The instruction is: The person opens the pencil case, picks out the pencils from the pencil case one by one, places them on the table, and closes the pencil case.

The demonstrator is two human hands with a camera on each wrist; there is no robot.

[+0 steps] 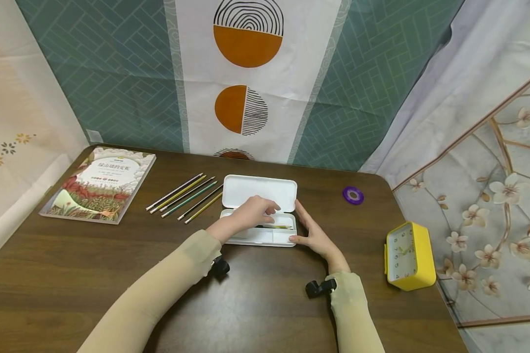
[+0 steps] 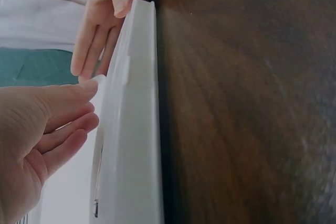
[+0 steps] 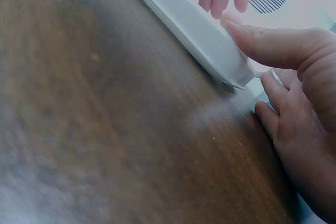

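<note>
A white pencil case (image 1: 259,193) lies on the table with its lid raised at the back. Inside the tray, a yellow pencil (image 1: 282,227) and a dark one lie partly hidden. Above the tray, my left hand (image 1: 252,214) hangs with loosely bent fingers; I see no pencil in it. A small white spot shows at a fingertip in the left wrist view, too unclear to tell. At the case's right end, my right hand (image 1: 312,234) rests its thumb on the front corner, seen also on the case wall (image 3: 202,30) in the right wrist view, its fingers stretched along the side.
Several pencils (image 1: 187,198) lie side by side left of the case. A picture book (image 1: 101,189) is at the far left. To the right are a purple ring-shaped roll (image 1: 353,195) and a yellow alarm clock (image 1: 410,256). A patterned curtain (image 1: 128,73) hangs behind the table.
</note>
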